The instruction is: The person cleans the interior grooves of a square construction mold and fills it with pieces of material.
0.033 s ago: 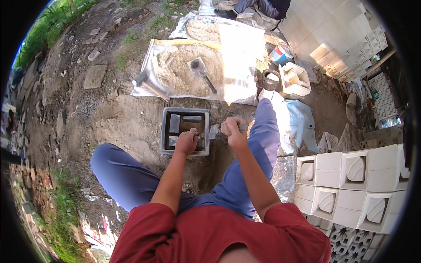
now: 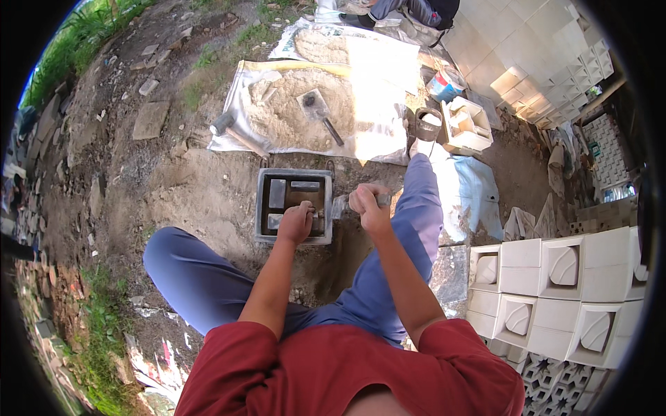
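Between my legs on the dirt lies a square grey mould with raised rectangular blocks inside it. My left hand reaches into its lower right part, fingers curled closed; what they grip there is hidden. Just right of the mould, my right hand is wrapped round a short grey tool. The tool's flat, pale end points at the mould's right wall; its exact kind is unclear.
Beyond the mould, a sheet holds pale powder, with a trowel on it and a hammer at its left edge. A bucket and a white block mould stand right. Cast blocks are stacked nearer. Another person's leg shows at the top.
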Motion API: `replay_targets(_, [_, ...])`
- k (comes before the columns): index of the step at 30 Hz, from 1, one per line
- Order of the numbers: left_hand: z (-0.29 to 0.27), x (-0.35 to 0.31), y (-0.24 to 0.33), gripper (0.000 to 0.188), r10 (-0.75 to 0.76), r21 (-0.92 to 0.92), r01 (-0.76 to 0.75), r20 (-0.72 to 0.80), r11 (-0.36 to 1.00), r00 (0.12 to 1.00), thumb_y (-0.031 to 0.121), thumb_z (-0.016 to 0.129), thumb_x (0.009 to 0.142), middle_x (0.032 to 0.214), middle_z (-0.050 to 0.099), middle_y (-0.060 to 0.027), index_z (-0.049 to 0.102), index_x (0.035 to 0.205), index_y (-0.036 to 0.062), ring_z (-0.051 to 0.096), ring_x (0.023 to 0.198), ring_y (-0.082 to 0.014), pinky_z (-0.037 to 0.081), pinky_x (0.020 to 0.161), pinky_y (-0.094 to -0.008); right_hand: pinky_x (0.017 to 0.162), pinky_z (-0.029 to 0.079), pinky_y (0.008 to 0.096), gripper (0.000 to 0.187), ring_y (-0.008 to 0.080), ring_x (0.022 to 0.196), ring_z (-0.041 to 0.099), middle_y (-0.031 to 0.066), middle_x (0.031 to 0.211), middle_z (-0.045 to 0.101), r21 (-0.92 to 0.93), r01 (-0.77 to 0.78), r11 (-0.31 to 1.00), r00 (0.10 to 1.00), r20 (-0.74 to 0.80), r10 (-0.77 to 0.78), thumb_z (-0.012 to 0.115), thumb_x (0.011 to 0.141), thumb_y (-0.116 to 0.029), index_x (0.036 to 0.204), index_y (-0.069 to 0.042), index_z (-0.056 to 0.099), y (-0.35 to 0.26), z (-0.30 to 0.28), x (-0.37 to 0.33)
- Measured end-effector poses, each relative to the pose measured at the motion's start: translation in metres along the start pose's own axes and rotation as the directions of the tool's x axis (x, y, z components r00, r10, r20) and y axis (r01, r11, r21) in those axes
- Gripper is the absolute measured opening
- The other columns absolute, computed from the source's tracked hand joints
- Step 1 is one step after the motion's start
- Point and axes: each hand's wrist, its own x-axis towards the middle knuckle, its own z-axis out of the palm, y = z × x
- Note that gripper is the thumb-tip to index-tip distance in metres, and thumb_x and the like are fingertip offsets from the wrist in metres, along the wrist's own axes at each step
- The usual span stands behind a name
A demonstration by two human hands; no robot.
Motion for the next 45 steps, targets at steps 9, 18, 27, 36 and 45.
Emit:
replay_targets(9, [-0.005,-0.02,0.002,0.014,0.03,0.055,-0.022,-0.139,0.998,0.99,0.004,0.059,0.087,0.09,0.066,-0.0162,0.059,0.101,0.006,0.064,0.095,-0.0388,0.051,0.083,-0.0501,0.049,0.021,0.0302,0.045,0.0087,0.05,0.026,-0.004,0.055,0.031,-0.083,-0.113,0.99,0.978,0.169,0.125,0.05,0.102,-0.013,0.06,-0.01,0.037,0.035,0.016,0.003])
replay_targets(18, [-0.025,-0.035,-0.008,0.028,0.039,0.26,-0.01,-0.106,0.966,0.994,0.019,0.062,0.091,0.14,0.055,-0.0159,0.063,0.117,0.0069,0.045,0.138,-0.0345,0.03,0.119,-0.0533,0.048,0.027,0.0271,0.043,0.0053,0.05,0.032,-0.0052,0.055,0.039,-0.041,-0.235,0.971,0.971,0.041,0.236,0.057,0.102,-0.017,0.061,-0.009,0.044,0.063,0.024,0.008])
replay_targets(27, [-0.051,-0.044,-0.014,0.062,-0.09,0.343,0.109,-0.072,0.933,0.993,0.031,0.058,0.095,0.166,0.027,-0.015,0.044,0.152,0.0102,0.027,0.152,-0.0329,0.017,0.124,-0.0518,0.05,0.029,0.0273,0.047,0.0045,0.052,0.037,-0.0052,0.055,0.044,-0.428,-0.34,0.838,0.94,-0.174,0.292,0.06,0.102,-0.026,0.06,-0.007,0.05,0.086,0.011,0.009])
replay_targets(36, [-0.049,-0.041,-0.026,0.077,-0.166,0.436,0.176,-0.06,0.883,0.984,0.05,0.055,0.095,0.168,0.021,-0.0128,0.033,0.158,0.0118,0.021,0.155,-0.0298,0.01,0.125,-0.0526,0.048,0.029,0.0294,0.052,0.0049,0.052,0.035,-0.0053,0.054,0.042,-0.46,-0.184,0.868,0.977,0.013,0.214,0.058,0.103,-0.028,0.057,-0.009,0.047,0.077,0.016,0.03])
replay_targets(45, [-0.048,-0.043,-0.027,0.081,-0.204,0.492,0.2,-0.047,0.847,0.978,0.057,0.053,0.095,0.169,0.019,-0.0137,0.031,0.16,0.0133,0.018,0.156,-0.0298,0.008,0.125,-0.0538,0.051,0.032,0.0312,0.048,0.0075,0.055,0.04,-0.0032,0.058,0.045,-0.271,-0.295,0.916,0.955,-0.04,0.295,0.061,0.101,-0.029,0.06,-0.007,0.051,0.08,0.013,0.043])
